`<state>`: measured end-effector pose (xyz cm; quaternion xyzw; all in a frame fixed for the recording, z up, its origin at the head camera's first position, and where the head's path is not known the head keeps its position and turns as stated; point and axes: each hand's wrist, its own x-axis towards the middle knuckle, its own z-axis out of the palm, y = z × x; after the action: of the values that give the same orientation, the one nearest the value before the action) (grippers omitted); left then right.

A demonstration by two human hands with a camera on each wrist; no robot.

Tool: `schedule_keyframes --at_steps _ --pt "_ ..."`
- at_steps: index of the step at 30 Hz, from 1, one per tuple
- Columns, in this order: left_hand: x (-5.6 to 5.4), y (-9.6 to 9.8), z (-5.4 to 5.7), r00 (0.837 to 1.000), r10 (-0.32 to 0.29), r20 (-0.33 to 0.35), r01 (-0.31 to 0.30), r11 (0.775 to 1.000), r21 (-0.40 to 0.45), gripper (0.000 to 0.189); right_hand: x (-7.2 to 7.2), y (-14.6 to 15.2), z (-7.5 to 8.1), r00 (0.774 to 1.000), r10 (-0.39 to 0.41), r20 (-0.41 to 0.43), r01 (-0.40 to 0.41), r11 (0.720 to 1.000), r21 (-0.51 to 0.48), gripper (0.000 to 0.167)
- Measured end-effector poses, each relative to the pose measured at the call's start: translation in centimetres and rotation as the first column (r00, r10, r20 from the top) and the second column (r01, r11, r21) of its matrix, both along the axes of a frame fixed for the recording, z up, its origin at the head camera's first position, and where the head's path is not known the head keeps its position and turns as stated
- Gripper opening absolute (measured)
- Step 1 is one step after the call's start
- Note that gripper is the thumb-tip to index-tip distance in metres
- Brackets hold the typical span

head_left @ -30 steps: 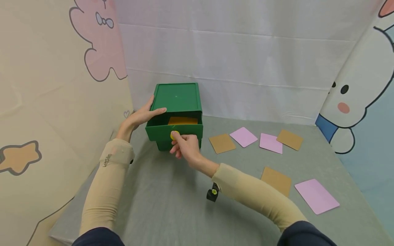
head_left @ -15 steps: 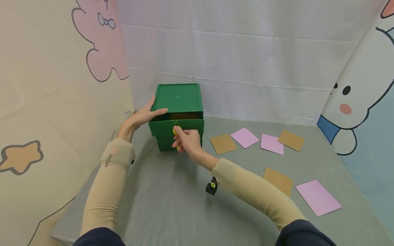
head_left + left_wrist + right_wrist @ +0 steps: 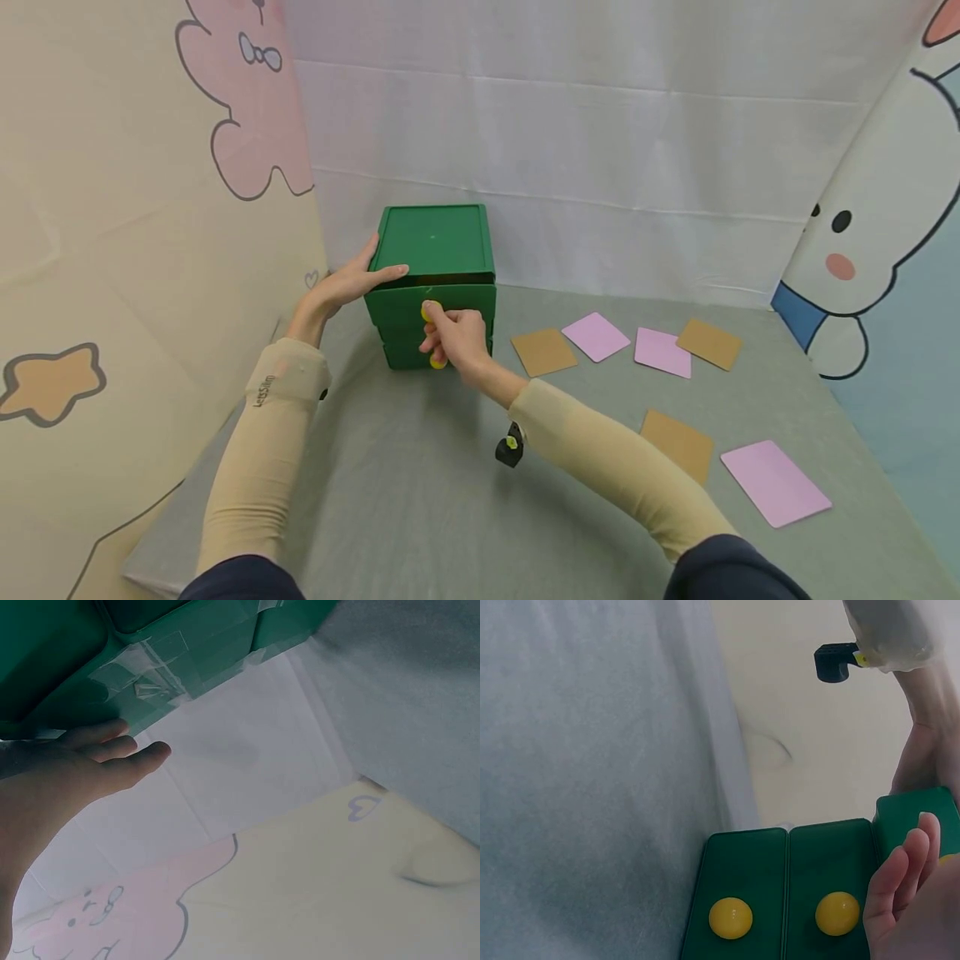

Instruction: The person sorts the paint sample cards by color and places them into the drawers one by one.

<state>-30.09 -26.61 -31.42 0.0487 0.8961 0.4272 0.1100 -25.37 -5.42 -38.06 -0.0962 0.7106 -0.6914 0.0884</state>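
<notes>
Head view: one green box (image 3: pixel 435 242) on grey surface (image 3: pixel 390 483); top drawer (image 3: pixel 392 308) slightly proud. Left hand (image 3: pixel 343 283) at box's 9 o'clock, grip spread wide, thumb on top, likely bracing box. Right hand (image 3: pixel 461 337) at 6 o'clock, grip pinched on top knob (image 3: pixel 425 312), probably for drawer control. From box, toward 3–4 o'clock: three brown cards (image 3: pixel 544 352), three pink cards (image 3: pixel 596 337).

Left wrist view: fingers (image 3: pixel 124 769) straight beside box; clear tape (image 3: pixel 154 675) presumably reinforces it.

Right wrist view: two lower knobs (image 3: pixel 730 918) on two lower drawers (image 3: pixel 739 862), level together.
</notes>
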Motion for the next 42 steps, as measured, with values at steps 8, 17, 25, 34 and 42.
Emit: schedule_keyframes --at_steps 8,17,25,34,42 --pt "1.5 0.9 1.6 1.0 -0.008 0.023 0.008 1.0 0.01 0.099 -0.7 -0.2 0.0 1.0 -0.017 -0.006 0.017 0.999 0.03 0.062" --pt "0.1 0.2 0.3 1.0 0.007 0.018 -0.007 1.0 0.011 0.101 -1.3 -0.5 0.1 0.999 -0.028 -0.018 0.028 0.999 0.033 0.059" --pt "0.6 0.3 0.6 1.0 0.008 0.019 -0.008 1.0 -0.001 0.102 -2.0 -0.6 0.5 1.0 0.002 0.015 -0.003 0.999 0.04 0.058" --pt "2.0 0.9 2.2 0.999 0.005 0.036 -0.005 1.0 0.017 0.098 -1.0 0.8 0.1 0.975 0.209 0.079 -0.218 0.967 0.134 0.069" --pt "-0.1 0.0 0.2 1.0 0.006 -0.02 -0.006 1.0 -0.011 0.104 -0.7 1.4 -2.4 0.953 0.209 0.221 -0.249 0.953 0.173 0.072"
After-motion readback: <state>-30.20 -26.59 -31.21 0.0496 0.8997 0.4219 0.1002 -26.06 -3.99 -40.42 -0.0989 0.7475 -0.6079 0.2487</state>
